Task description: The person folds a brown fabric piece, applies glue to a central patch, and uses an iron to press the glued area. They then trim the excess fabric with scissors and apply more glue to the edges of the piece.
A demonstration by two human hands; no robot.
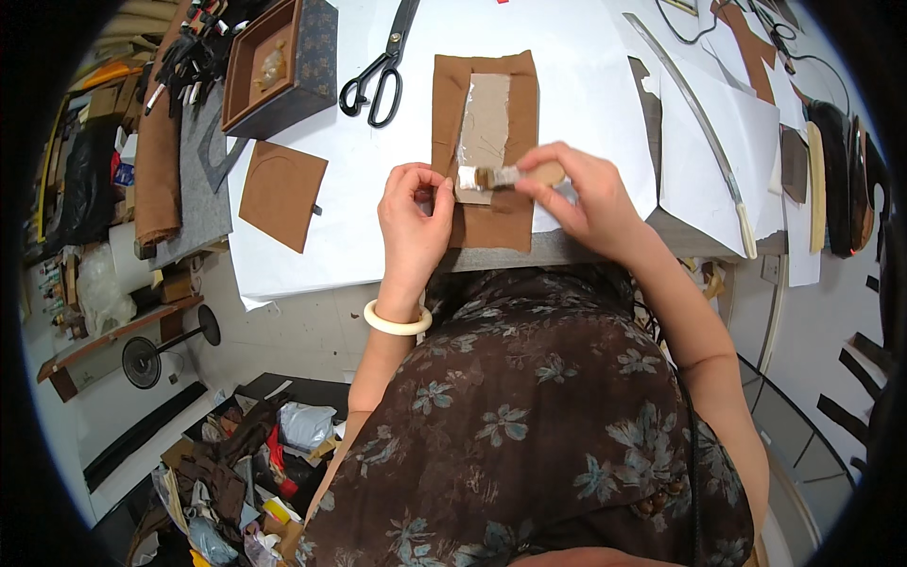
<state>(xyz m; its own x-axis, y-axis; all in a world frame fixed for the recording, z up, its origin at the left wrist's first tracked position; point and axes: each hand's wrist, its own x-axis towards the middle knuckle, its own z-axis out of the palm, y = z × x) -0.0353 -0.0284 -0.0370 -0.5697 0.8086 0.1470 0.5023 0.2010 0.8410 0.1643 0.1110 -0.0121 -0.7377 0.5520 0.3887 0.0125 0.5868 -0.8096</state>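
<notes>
A strip of brown fabric [521,99] lies flat on the table in front of me, with a grey-beige rectangular board [488,109] on top of it. White paste shows along the board's edges. My right hand [588,198] grips a flat brush [501,177] by its wooden handle, the white-smeared bristles resting over the lower left part of the board. At the fabric's left edge is my left hand [416,210], thumb and forefinger brought together by the board's lower corner. Whether they pinch the fabric edge is too small to make out.
Black-handled scissors [385,80] lie beyond my left hand, beside an open patterned box [293,71]. A brown fabric square [283,194] is at left. To the right, a long metal ruler-like strip [694,113] crosses white paper. A heaped scrap bin [246,472] stands below left.
</notes>
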